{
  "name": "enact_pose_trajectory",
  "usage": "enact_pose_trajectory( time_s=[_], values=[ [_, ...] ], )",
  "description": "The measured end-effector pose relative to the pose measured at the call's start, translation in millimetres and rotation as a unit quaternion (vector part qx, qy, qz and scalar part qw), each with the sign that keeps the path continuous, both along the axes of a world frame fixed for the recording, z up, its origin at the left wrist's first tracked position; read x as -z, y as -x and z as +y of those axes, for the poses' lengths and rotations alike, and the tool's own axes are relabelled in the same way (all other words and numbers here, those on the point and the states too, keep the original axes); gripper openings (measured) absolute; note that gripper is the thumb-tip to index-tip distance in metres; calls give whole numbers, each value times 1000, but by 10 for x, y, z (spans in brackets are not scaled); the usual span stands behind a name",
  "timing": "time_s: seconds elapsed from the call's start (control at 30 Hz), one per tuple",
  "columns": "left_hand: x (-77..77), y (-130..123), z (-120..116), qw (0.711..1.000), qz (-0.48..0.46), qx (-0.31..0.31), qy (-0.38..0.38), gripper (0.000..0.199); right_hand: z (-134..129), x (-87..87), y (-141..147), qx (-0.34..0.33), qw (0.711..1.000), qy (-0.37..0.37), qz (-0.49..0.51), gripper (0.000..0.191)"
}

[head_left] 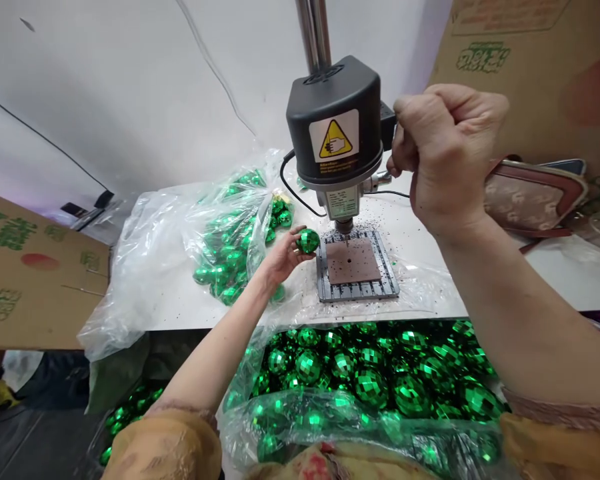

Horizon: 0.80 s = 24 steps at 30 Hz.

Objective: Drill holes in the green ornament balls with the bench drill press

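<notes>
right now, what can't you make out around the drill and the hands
In the head view:
- What the right hand is closed on: hidden by its fingers.
- Back of the green ball in the left hand: turned away.
- Print on the drill's lower label: too small.
- Right-hand cardboard box: cut off by the picture's edges.

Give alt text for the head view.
A person's left hand holds a faceted green ball beside a drill press, right hand raised and closed at its side. More green balls lie in plastic on the table and in front.
</notes>
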State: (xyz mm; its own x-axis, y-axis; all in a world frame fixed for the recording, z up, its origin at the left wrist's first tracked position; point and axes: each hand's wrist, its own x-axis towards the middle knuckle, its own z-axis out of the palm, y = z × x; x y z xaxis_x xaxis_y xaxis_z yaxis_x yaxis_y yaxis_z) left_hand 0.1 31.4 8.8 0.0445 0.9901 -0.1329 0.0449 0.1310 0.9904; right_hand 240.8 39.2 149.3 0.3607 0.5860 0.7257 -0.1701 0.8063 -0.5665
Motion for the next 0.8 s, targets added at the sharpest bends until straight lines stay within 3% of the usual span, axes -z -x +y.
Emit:
enact_pose_trajectory(
  time_s=[0.1,0.23,0.33,0.47,0.8],
  values=[
    [32,-216,-136,992,-113,31,42,42,9,3,5,-1,1000,0,-6,43],
    [127,-399,-235,986,-149,61,53,50,9,14,2,-1,1000,-5,-16,48],
    [206,-473,-235,986,-162,22,40,53,-6,17,-7,-9,1000,-8,-18,45],
    [309,-531,-187,994,-88,-38,-56,58,-21,19,-21,-3,1000,-6,-30,45],
    [583,-554,-73,989,17,20,-145,62,-29,17,-38,9,999,18,-48,48]
  ],
)
